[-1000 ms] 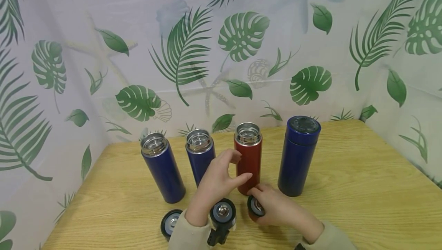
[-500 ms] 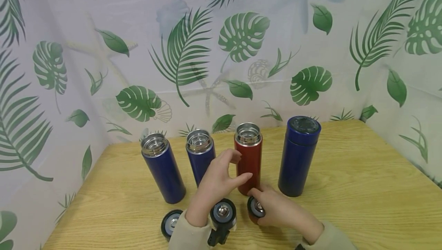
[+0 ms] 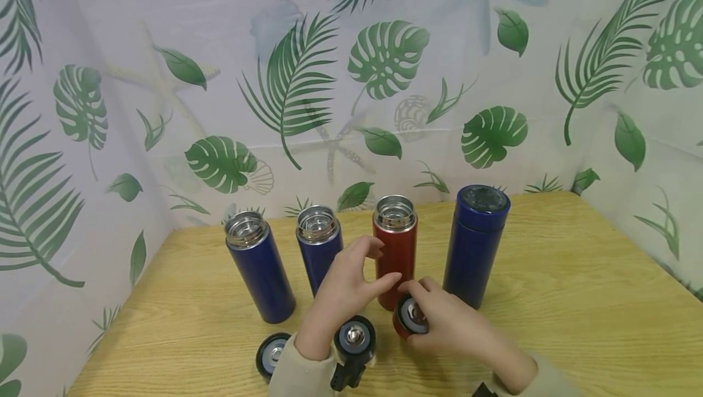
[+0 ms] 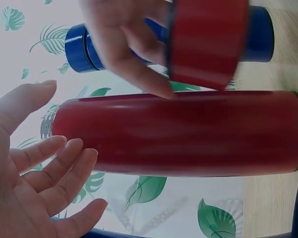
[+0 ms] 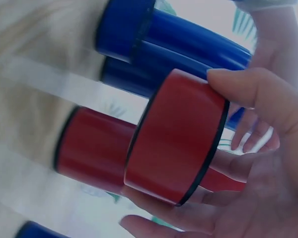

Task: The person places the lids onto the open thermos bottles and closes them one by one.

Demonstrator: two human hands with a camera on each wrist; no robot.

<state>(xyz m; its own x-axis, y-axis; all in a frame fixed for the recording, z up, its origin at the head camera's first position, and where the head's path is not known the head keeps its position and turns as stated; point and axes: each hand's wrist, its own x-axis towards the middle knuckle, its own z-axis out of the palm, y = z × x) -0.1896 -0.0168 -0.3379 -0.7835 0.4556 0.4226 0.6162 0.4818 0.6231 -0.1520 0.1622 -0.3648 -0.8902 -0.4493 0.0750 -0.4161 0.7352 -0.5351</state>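
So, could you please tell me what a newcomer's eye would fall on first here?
Probably the red bottle, standing open among blue bottles on the table. Next, the red lid held in the right hand in front of it. Behind them, big green leaves stand out on the pale backdrop.

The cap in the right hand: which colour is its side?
The cap has a red side, clearest in the right wrist view.

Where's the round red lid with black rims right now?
Head view, lower part, right of centre: the round red lid is held in the person's right hand, just in front of the red cylindrical bottle.
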